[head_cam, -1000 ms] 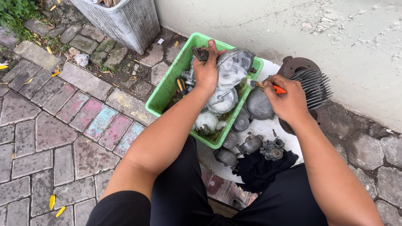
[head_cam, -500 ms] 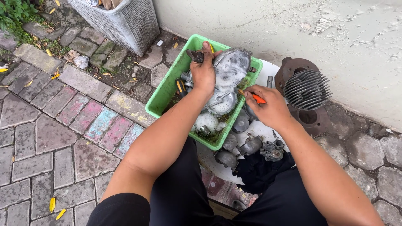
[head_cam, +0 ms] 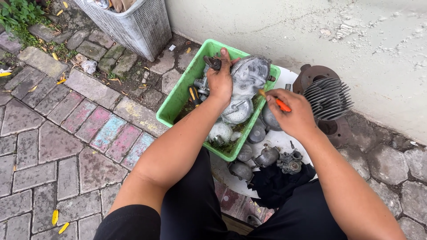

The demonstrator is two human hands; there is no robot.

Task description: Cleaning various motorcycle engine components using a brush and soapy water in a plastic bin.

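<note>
Glossy green plastic tub (head_cam: pixel 178 100), dull soapy metal parts (head_cam: pixel 247 80)

Left hand (head_cam: pixel 220 80) extended forward, fingers curled in a grasp; right hand (head_cam: pixel 291 111) closed, forearm bent inward.

Soft, even daylight, bright without glare. Only faint shadows lie under the left hand (head_cam: pixel 220 82) and the right hand (head_cam: pixel 291 113). Focus stays sharp around both hands; paving lines bend slightly far from them, toward the edges.
</note>
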